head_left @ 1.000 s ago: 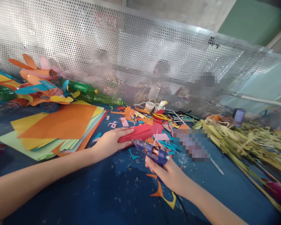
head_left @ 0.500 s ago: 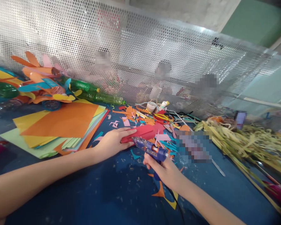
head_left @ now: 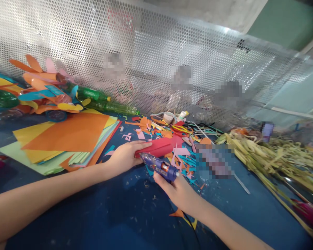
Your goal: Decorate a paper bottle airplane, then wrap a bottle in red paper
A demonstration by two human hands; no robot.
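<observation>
My left hand [head_left: 126, 155] is closed on the near end of a red paper roll [head_left: 159, 147], which lies slanted over scattered scraps. Part of its fingers is hidden by the roll and the tool in front. My right hand [head_left: 174, 187] grips a blue hot glue gun [head_left: 161, 167] with a white glue stick showing at its rear. The gun's nozzle is at the left end of the red paper, close to my left fingertips; whether it touches cannot be made out. A black cord [head_left: 191, 224] runs down from the gun.
Stacked coloured paper [head_left: 67, 133] lies left, with paper-decorated plastic bottles [head_left: 50, 92] behind it. Cut scraps [head_left: 146, 125] spread beyond my hands, near a small white cup [head_left: 168, 118]. Dried husks [head_left: 250, 156] lie right. A perforated metal screen [head_left: 156, 59] closes off the back.
My right hand has moved the glue gun left and slightly down, bringing its nozzle along the red paper toward my left fingers. My left hand keeps its hold almost unmoved.
</observation>
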